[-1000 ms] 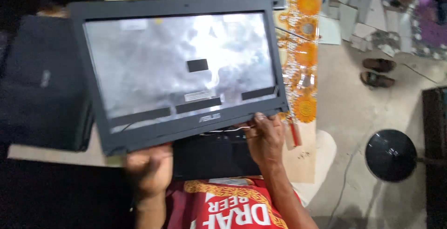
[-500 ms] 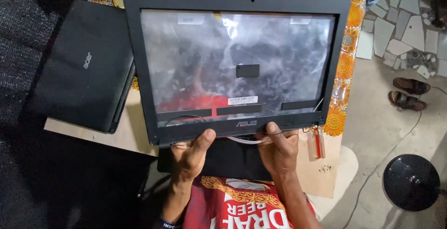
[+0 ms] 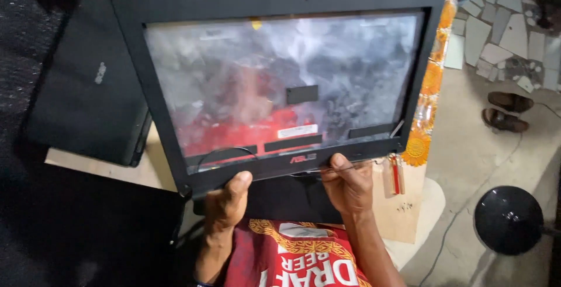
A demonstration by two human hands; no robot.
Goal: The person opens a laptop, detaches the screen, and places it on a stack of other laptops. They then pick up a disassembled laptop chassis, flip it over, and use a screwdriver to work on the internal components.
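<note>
From the head camera, I have both hands on the near edge of a laptop lid assembly (image 3: 280, 82), a black plastic bezel framing a bare, silvery back panel where the screen would sit. My left hand (image 3: 228, 202) pinches the lower left part of the bezel, thumb on top and fingers under it, closed tight on the frame. My right hand (image 3: 349, 183) is closed on the lower edge further right, thumb on the bezel beside a thin loose cable (image 3: 327, 170) that trails along the hinge side. Holding it by the near edge, I judge, keeps the whole frame tilted up toward me, so the inner face can be read.

The inner panel is dull, foil-like and smudged, reflecting red from my shirt (image 3: 292, 258), with small black tape patches and a white label strip. The bezel is matte and thin, with a tiny camera hole in its far rail.

To the left, a closed black laptop (image 3: 87, 82) lies flat on a pale board (image 3: 105, 167). On the right, an orange flowered cloth (image 3: 429, 82) hangs along the worktop edge. A red-handled tool (image 3: 396, 176) lies just right of my right hand. Further right, sandals (image 3: 507, 110) sit on the floor, and a round black stool (image 3: 508, 220) stands nearer.
</note>
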